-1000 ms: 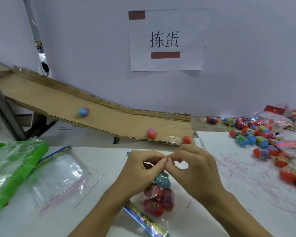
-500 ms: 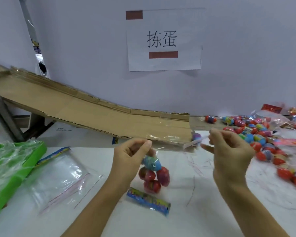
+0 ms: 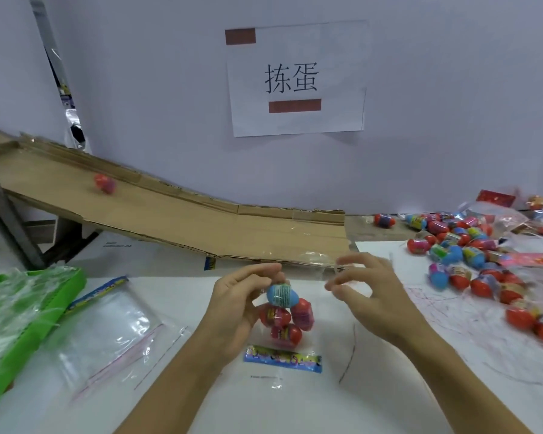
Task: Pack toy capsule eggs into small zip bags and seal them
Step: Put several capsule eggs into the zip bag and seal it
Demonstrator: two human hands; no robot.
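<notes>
A small clear zip bag (image 3: 308, 349) hangs between my hands with a blue capsule egg (image 3: 282, 295) on top of three red ones (image 3: 275, 316) and a colourful printed strip (image 3: 282, 362) at its bottom. My left hand (image 3: 235, 305) pinches the bag's top left edge just above the blue egg. My right hand (image 3: 367, 292) has thumb and curled fingers at the bag's clear top right corner, which is faint and blurred. A red egg (image 3: 104, 183) rolls down the cardboard ramp (image 3: 185, 223).
A heap of loose capsule eggs (image 3: 470, 258) lies at the right on white paper. Empty zip bags (image 3: 107, 327) lie at the left beside a green tray (image 3: 60, 296) holding more plastic. A paper sign (image 3: 295, 76) hangs on the wall behind.
My hands met over the bag's top, my right hand drew away to the right, and it has now come back nearer the bag. A new red egg has appeared high on the ramp.
</notes>
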